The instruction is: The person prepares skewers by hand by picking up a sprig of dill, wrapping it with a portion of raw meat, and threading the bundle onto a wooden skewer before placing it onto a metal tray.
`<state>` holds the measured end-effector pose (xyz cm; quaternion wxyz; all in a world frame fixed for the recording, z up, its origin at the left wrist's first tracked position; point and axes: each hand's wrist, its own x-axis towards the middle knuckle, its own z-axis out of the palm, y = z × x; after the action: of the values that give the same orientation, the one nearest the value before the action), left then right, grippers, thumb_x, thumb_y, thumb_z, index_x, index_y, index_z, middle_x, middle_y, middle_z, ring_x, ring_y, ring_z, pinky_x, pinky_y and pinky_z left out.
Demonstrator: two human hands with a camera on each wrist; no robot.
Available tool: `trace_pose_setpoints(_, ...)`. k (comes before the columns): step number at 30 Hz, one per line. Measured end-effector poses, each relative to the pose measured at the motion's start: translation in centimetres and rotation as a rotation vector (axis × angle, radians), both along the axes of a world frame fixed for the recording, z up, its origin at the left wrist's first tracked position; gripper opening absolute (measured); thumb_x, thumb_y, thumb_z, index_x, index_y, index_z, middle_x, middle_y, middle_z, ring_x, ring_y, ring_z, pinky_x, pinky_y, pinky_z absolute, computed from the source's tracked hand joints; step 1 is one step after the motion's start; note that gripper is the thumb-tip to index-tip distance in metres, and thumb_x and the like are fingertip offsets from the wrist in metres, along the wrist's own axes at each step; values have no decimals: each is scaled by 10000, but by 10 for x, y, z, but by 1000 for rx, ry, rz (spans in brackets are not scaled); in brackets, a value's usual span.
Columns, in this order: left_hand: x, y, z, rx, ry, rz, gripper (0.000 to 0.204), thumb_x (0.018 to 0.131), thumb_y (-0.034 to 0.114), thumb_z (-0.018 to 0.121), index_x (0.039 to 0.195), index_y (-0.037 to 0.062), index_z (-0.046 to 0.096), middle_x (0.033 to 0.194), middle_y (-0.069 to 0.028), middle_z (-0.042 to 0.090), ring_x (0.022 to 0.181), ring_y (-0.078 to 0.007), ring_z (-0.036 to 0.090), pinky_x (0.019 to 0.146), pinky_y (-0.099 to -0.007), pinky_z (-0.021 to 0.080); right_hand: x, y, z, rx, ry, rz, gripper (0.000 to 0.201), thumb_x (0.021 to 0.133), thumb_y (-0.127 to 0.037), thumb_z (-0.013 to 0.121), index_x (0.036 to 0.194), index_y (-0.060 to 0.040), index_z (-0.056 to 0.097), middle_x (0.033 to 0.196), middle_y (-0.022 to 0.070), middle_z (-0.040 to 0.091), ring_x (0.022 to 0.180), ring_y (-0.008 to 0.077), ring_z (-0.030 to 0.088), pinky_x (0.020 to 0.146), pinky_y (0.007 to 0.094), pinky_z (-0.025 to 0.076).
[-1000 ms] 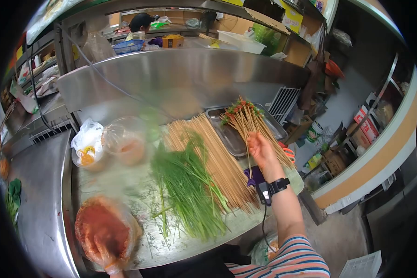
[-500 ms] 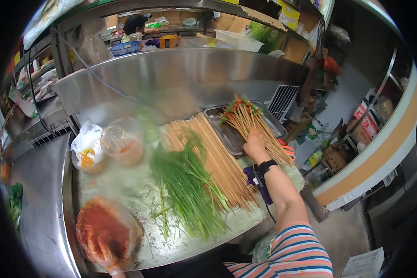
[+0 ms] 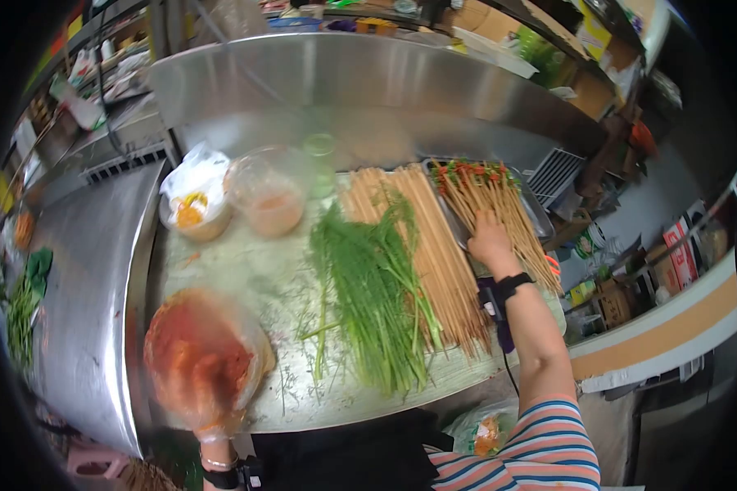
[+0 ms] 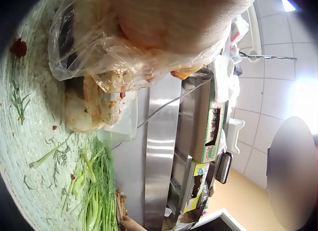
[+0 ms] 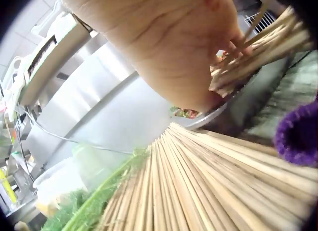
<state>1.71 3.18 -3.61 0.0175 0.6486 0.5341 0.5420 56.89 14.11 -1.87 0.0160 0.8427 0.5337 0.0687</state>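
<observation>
In a clear plastic glove, my left hand (image 3: 206, 391) lies in a bowl of red, chili-coloured mixture (image 3: 190, 323) at the table's front left; its fingers reach into the mixture and are blurred. The bowl is lined with clear plastic (image 4: 74, 62). At the right, my right hand (image 3: 491, 237) grips sticks of a skewer bundle (image 3: 520, 221), with a stick between its fingers in the right wrist view. Red and green pieces (image 3: 467, 170) top these skewers, which lie across a metal tray (image 3: 540, 214). Beside them is a wide row of bare wooden skewers (image 3: 438, 254).
A pile of feathery green herbs (image 3: 373, 303) covers the table's middle. Behind the bowl stand a tub with a white bag (image 3: 195, 209) and a clear container (image 3: 266, 200). Orange handles (image 3: 553, 263) show by the skewers. A steel panel (image 3: 368, 78) closes the back.
The right hand, raised with a stick over the bundle a second ago, has come down onto the bundled skewers. The left hand stays in the bowl. The head view has tilted down and shifted.
</observation>
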Motion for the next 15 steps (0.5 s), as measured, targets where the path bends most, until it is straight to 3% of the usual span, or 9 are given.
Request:
trace_pose_setpoints(3, 8, -6, -2, -40, -278, -111, 267, 881, 84, 535, 1106, -57, 558, 1066, -139, 564, 782, -173, 609, 704, -291, 524, -33, -25, 31, 271, -42, 197, 594, 757, -188, 635, 1286, -28, 415, 1364, 168, 368, 1177, 367, 417, 985, 430, 354)
trace_pose_setpoints(4, 6, -6, -5, -50, -293, -107, 263, 878, 75, 535, 1103, -60, 559, 1057, -133, 565, 780, -175, 608, 706, -292, 525, -47, -31, 39, 394, -106, 326, 457, 750, -180, 644, 1166, -29, 532, 1274, 175, 466, 1057, 323, 525, 889, 398, 431)
trace_pose_setpoints(7, 8, -10, 0, -89, -292, -81, 275, 876, 61, 541, 1120, -64, 545, 1042, -127, 578, 798, -175, 605, 727, -296, 528, -95, -44, 52, 288, 411, 378, 231, 752, -154, 637, 949, -34, 635, 1022, 162, 610, 836, 277, 617, 728, 357, 488)
trace_pose_setpoints(9, 9, -11, 4, -96, -252, -89, 282, 886, 65, 539, 1141, -57, 534, 1043, -131, 582, 815, -171, 603, 741, -292, 524, -109, -44, 38, 357, 613, 509, 136, 749, -163, 653, 799, -37, 650, 776, 138, 637, 662, 265, 625, 610, 328, 488)
trace_pose_setpoints(10, 9, -12, 4, -109, -272, -104, 286, 891, 67, 538, 1150, -54, 530, 1044, -133, 584, 824, -170, 602, 747, -290, 522, -115, -43, 34, 293, 634, 453, 162, 751, -180, 666, 783, -22, 649, 682, 140, 626, 676, 270, 625, 623, 324, 483)
trace_pose_setpoints(12, 8, -12, -7, -178, -470, -173, 290, 899, 73, 540, 1162, -46, 524, 1043, -132, 589, 846, -169, 602, 760, -284, 517, -117, -35, 26, 175, 566, 352, 185, 767, -188, 674, 780, -6, 644, 708, 126, 636, 659, 223, 619, 615, 310, 487)
trace_pose_setpoints(13, 5, -13, -10, -183, -413, -162, 292, 901, 77, 541, 1166, -43, 522, 1042, -130, 593, 852, -169, 603, 761, -282, 516, -115, -30, 19, 118, 534, 303, 197, 776, -192, 678, 779, 2, 641, 721, 118, 642, 651, 199, 616, 611, 303, 488)
trace_pose_setpoints(15, 1, -12, -17, -195, -383, -161, 293, 902, 83, 545, 1169, -38, 520, 1040, -129, 601, 856, -170, 606, 761, -279, 515, -103, -18, -2, 92, 801, 286, 173, 795, -187, 670, 809, -17, 641, 754, 95, 655, 597, 125, 576, 532, 265, 453)
